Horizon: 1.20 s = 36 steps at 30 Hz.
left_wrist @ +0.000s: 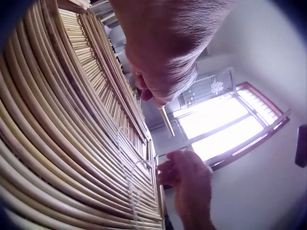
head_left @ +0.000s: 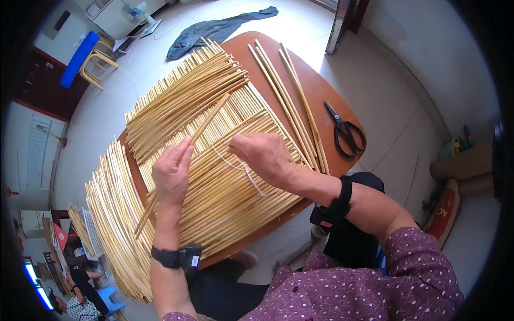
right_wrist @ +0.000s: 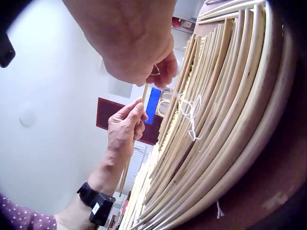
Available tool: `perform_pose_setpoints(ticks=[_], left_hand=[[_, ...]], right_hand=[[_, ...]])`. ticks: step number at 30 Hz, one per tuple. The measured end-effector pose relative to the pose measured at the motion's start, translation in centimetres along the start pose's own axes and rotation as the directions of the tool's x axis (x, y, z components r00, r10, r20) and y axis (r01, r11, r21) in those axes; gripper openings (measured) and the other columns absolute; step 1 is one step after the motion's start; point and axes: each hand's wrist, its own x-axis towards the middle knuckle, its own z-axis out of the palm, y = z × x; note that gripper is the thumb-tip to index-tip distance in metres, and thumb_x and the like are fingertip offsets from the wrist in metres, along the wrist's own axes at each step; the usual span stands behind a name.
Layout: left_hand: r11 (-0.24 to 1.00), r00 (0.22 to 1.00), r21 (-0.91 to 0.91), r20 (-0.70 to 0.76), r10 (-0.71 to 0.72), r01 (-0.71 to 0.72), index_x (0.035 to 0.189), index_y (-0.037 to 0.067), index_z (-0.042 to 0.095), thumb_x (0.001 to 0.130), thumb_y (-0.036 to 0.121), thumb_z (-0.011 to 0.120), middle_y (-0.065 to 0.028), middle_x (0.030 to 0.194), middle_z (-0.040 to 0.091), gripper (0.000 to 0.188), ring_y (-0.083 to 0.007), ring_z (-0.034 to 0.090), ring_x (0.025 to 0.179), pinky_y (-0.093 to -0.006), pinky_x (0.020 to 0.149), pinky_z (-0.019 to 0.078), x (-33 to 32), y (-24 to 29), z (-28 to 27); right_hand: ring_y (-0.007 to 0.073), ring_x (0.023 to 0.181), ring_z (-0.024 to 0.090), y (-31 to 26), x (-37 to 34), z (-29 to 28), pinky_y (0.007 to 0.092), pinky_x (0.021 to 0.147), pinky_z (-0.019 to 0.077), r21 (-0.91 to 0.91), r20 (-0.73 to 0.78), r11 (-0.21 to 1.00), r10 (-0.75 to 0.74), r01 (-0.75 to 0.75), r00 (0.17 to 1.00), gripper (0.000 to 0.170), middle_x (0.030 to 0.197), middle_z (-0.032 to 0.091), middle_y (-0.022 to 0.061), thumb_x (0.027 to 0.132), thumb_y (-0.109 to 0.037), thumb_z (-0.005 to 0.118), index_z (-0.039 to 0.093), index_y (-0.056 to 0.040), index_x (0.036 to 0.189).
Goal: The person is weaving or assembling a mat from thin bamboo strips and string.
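Observation:
The left hand [head_left: 172,170] grips thin sticks [head_left: 213,117] above the laid-out rows, their ends standing out past its fingers. At the right, the right hand [head_left: 266,158] has its fingers curled and pinches a thin white string [head_left: 229,162]. That string hangs in loose loops over the row of sticks [head_left: 225,214]. The left wrist view shows the right hand [left_wrist: 188,184] beside the string [left_wrist: 133,184]. In the right wrist view the left hand [right_wrist: 125,128] holds a stick upright, just below the right hand [right_wrist: 139,52]. The hands are apart.
Black scissors [head_left: 345,131] and several loose sticks [head_left: 286,101] lie on the brown table [head_left: 334,115]. Another bundle [head_left: 115,214] stands at the left. A dark cloth [head_left: 214,33] lies on the floor beyond. A seated person [head_left: 80,305] is at lower left.

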Motion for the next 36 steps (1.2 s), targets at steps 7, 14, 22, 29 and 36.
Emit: perform_pose_setpoints(ticks=[7,14,22,29,36], left_hand=[[0.986,0.983,0.092,0.136,0.125,-0.138,0.109,0.016,0.077,0.091,0.020,0.072,-0.0011,0.073,0.066,0.019,-0.0123,0.058,0.058,-0.0298,0.052,0.0462,2.4,-1.8,4.4],[0.992,0.989,0.031,0.085,0.118,-0.121,0.109,0.016,0.076,0.089,0.020,0.072,-0.0030,0.072,0.063,0.020,-0.0156,0.058,0.058,-0.0310,0.052,0.0460,1.8,-3.5,6.5],[0.985,0.981,0.087,0.133,0.140,-0.152,0.106,0.018,0.077,0.088,0.021,0.073,-0.0016,0.075,0.065,0.019,-0.0160,0.061,0.057,-0.0300,0.052,0.0480,2.3,-2.8,6.4],[0.990,0.974,0.063,0.199,0.110,-0.125,0.106,0.020,0.077,0.088,0.024,0.073,-0.0003,0.076,0.066,0.019,-0.0167,0.061,0.057,-0.0297,0.052,0.0480,2.8,-3.0,6.3],[0.984,0.963,0.065,0.227,0.146,-0.165,0.106,0.020,0.077,0.086,0.022,0.075,0.0002,0.076,0.065,0.020,-0.0167,0.061,0.058,-0.0298,0.053,0.0485,3.2,-3.3,6.4]], right_hand=[[0.0421,0.136,0.044,2.4,0.0,1.6,0.0509,0.119,0.0273,-0.363,-0.094,0.894,-0.317,0.264,0.944,0.010,0.136,0.053,0.0315,0.085,-0.007,0.055,0.059,0.0018,0.087],[0.0445,0.136,0.043,3.6,0.4,2.4,0.0511,0.118,0.0281,-0.446,-0.082,0.880,-0.220,0.161,0.972,0.014,0.136,0.052,0.0326,0.085,-0.007,0.052,0.059,0.0041,0.090],[0.0437,0.123,0.053,4.0,0.8,3.2,0.0503,0.113,0.0346,-0.471,-0.110,0.868,-0.234,0.157,0.966,0.014,0.121,0.060,0.0337,0.084,-0.008,0.055,0.062,0.0042,0.085],[0.0449,0.123,0.054,3.9,1.0,3.2,0.0505,0.112,0.0357,-0.480,-0.095,0.864,-0.225,0.153,0.970,0.014,0.118,0.060,0.0347,0.085,-0.008,0.053,0.061,0.0046,0.086],[0.0473,0.123,0.053,3.9,0.9,3.3,0.0516,0.112,0.0358,-0.450,-0.090,0.879,-0.221,0.159,0.971,0.013,0.120,0.058,0.0365,0.085,-0.006,0.052,0.059,0.0059,0.086]])
